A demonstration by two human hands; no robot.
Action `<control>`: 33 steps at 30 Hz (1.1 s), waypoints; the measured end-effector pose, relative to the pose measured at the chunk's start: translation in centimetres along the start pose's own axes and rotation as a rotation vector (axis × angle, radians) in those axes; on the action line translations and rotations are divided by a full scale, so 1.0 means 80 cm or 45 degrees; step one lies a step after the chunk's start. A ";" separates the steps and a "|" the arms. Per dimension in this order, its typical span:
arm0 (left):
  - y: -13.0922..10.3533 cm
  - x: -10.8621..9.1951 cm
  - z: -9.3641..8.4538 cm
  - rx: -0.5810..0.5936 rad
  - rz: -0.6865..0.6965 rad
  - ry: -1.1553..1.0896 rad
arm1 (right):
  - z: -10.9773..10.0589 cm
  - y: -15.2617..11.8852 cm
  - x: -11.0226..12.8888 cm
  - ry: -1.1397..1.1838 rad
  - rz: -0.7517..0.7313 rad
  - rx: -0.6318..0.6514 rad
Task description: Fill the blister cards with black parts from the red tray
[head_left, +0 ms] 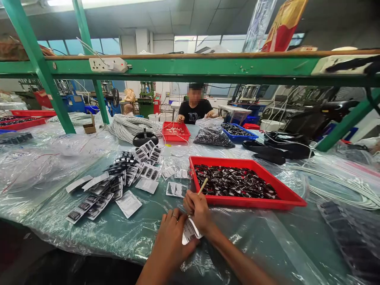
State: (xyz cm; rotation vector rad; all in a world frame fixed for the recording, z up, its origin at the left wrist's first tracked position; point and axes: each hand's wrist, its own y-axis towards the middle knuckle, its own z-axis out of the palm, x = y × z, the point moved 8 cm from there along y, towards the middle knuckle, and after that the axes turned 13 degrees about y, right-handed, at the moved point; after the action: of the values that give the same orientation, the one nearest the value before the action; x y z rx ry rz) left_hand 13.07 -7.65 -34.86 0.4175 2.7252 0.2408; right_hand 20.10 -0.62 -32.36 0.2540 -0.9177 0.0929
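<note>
Two bare hands meet low on the plastic-covered table [118, 235]: the left hand [172, 235], half-curled, thumb and fingers holding down a white card [187, 232], and the right hand [198, 209], closed round a thin stick [203, 185], over that card's edge. Just beyond stands a red tray [252, 202] of small dark pieces [234, 182], a heap of packs [120, 178] to its left; farther, a person [194, 109] behind a smaller red tray [176, 138]

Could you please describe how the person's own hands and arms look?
The left hand wears a thin ring on one finger; none shows on the right hand. Neither has a glove. Both forearms are bare, without visible sleeves.
</note>
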 end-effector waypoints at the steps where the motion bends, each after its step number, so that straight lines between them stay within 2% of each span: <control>1: 0.000 0.001 0.000 -0.005 -0.004 -0.006 | 0.000 -0.001 0.001 -0.005 0.004 0.005; 7: -0.003 -0.002 -0.001 -0.043 -0.010 0.007 | -0.009 -0.012 0.011 0.028 -0.025 -0.035; 13: -0.003 -0.002 -0.002 -0.064 0.014 0.069 | -0.007 -0.008 -0.006 -0.016 0.024 -0.036; 17: -0.003 -0.002 -0.004 -0.027 0.003 0.099 | -0.012 -0.032 -0.005 -0.032 0.111 -0.050; 22: -0.005 -0.007 -0.008 0.031 -0.022 0.104 | -0.012 -0.061 0.017 -0.020 0.168 -0.038; 26: -0.012 0.001 -0.017 0.001 -0.090 0.089 | 0.003 -0.047 0.026 0.080 0.081 -0.050; 30: -0.021 0.012 -0.022 0.040 -0.122 0.038 | 0.020 -0.029 0.008 0.134 0.043 -0.042; 33: -0.022 0.012 -0.023 0.052 -0.102 0.004 | 0.023 -0.024 -0.004 0.116 0.040 -0.039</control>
State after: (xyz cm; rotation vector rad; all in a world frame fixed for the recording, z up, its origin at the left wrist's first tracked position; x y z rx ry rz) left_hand 11.04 -9.22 -33.89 0.3190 2.7467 0.1652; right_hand 18.86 -2.96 -31.86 0.2052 -0.8320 0.1182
